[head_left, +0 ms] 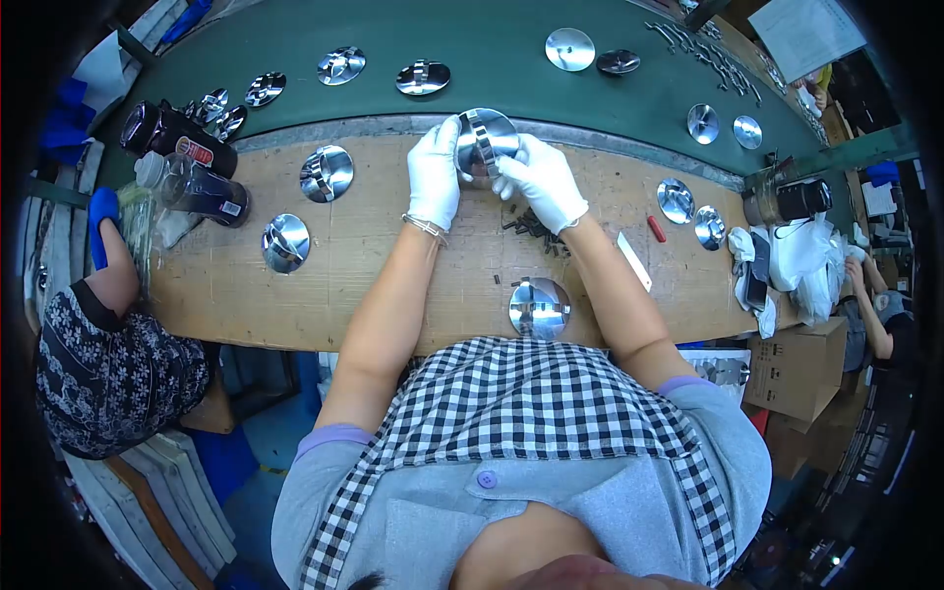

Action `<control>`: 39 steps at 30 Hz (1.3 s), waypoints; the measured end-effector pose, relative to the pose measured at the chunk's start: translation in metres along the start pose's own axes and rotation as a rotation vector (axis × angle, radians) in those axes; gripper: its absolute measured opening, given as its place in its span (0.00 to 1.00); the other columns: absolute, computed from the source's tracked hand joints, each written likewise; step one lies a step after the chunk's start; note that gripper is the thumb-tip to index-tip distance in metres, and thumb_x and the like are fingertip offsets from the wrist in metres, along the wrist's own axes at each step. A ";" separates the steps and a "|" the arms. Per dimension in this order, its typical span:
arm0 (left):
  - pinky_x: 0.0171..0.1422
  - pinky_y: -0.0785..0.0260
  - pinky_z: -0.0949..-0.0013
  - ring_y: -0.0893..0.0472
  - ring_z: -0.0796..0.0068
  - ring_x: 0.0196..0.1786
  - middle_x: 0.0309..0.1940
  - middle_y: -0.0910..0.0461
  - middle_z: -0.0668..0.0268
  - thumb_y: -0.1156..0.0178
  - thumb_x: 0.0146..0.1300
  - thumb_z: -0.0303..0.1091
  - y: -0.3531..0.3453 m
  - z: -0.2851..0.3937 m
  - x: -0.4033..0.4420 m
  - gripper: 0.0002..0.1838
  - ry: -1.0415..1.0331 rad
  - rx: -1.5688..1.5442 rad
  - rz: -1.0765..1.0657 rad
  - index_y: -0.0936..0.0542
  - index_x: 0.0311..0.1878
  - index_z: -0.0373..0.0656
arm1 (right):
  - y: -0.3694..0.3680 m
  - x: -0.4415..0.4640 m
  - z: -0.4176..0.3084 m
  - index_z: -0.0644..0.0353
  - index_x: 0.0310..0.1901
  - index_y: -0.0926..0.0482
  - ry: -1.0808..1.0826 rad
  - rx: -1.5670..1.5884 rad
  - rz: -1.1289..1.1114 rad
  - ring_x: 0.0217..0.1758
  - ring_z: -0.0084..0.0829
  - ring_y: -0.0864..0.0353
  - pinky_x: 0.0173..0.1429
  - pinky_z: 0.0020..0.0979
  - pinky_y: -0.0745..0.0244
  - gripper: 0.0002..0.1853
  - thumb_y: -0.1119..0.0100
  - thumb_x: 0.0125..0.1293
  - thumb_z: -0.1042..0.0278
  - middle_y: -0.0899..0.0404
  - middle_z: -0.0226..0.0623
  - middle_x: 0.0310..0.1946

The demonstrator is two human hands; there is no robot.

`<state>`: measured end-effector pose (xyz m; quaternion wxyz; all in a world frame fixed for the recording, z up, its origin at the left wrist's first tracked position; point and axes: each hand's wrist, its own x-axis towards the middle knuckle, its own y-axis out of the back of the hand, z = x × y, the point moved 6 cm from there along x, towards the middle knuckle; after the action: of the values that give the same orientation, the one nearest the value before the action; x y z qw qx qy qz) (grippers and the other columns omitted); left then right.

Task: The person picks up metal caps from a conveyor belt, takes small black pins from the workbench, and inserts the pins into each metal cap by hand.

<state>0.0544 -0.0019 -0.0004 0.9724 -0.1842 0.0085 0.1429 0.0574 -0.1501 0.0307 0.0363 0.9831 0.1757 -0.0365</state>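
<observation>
Both hands wear white gloves. My left hand (435, 175) grips the left edge of a shiny round metal disc (486, 144) with a raised strap-like band across it. At the disc's right side, my right hand (543, 180) has its fingers closed on the lower right edge. The disc is held up over the far edge of the cardboard-covered table (393, 285). Below my right hand lies a pile of small dark pieces (536, 230). Another metal disc (539, 308) rests near the table's front edge, close to my apron.
Several more discs lie on the table and on the green surface (482, 59) behind it. Dark bottles (202, 187) stand at the left. A red object (656, 229), a white strip (634, 261) and plastic bags (801, 261) are at right. People sit at both sides.
</observation>
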 end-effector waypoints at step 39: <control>0.51 0.28 0.60 0.19 0.54 0.46 0.42 0.18 0.52 0.49 0.67 0.43 -0.016 -0.010 0.001 0.18 -0.257 0.766 -0.121 0.21 0.48 0.38 | 0.011 -0.016 0.009 0.57 0.45 0.18 0.244 -0.642 0.025 0.42 0.44 0.20 0.51 0.35 0.25 0.12 0.45 0.61 0.69 0.18 0.43 0.38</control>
<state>0.0602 -0.0195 -0.0043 0.9705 0.2103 -0.0711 0.0939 0.0454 -0.1669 0.0236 0.3231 0.9207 0.1694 0.1388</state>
